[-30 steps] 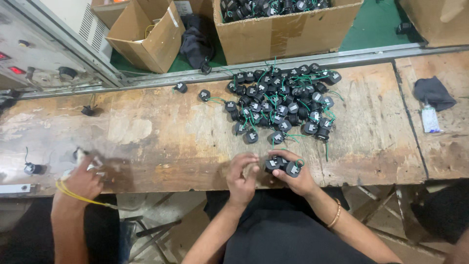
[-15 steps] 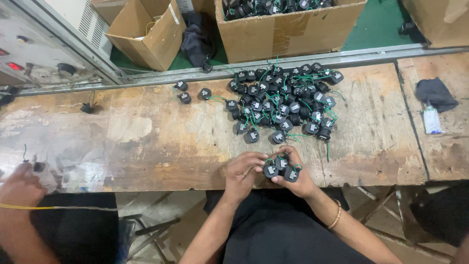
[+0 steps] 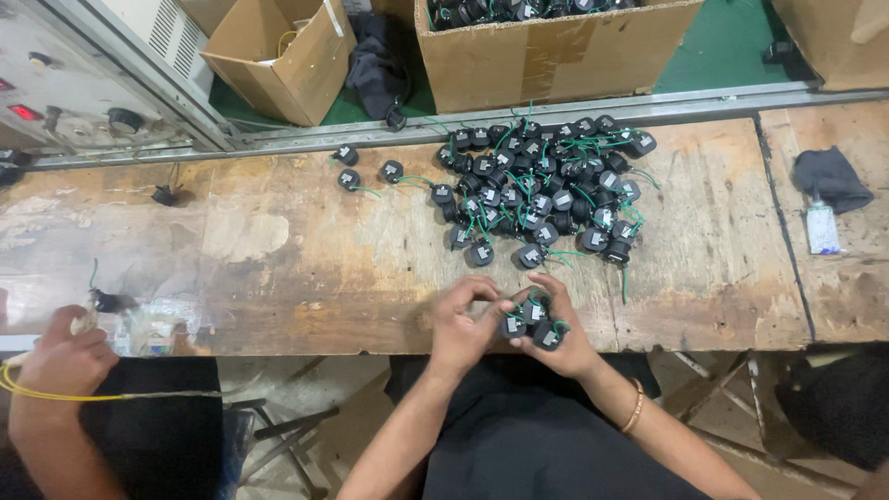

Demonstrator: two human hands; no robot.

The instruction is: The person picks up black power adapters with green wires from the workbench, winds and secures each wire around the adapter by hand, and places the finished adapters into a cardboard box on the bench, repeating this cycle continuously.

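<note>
Several small black round parts (image 3: 534,322) with green wire tails clutched in the right hand (image 3: 556,338), fingers curled shut around the bunch, just off the near edge of the workbench (image 3: 278,268), near its middle. Left hand (image 3: 463,324) pressed against the same cluster, thumb and fingertips (image 3: 500,306) pinched together on one of the parts, or perhaps on its wire; too small to tell which. Gold bangle (image 3: 634,412) on the right wrist.

Just beyond the hands, toward the far edge and right of centre, a big loose heap of the same black parts (image 3: 542,190), green leads tangled among them, still spread on the wood. A few strays (image 3: 366,171) lying apart at the left of the heap, near the far edge, plus one lone piece (image 3: 167,195) well off to the left. Judged by that: only a handful gathered so far, the bulk of the pile yet to be picked up.

Past the far edge, on the green floor, an open cardboard box (image 3: 556,56) already loaded with similar black parts, and a second, smaller box (image 3: 278,56) to its left, nearly bare. At the right end of the workbench, a dark cloth (image 3: 832,178) with a small white tube (image 3: 820,229) beside it.

At the near left corner, another person's hand (image 3: 65,356) closed around a yellow cable (image 3: 56,396).
</note>
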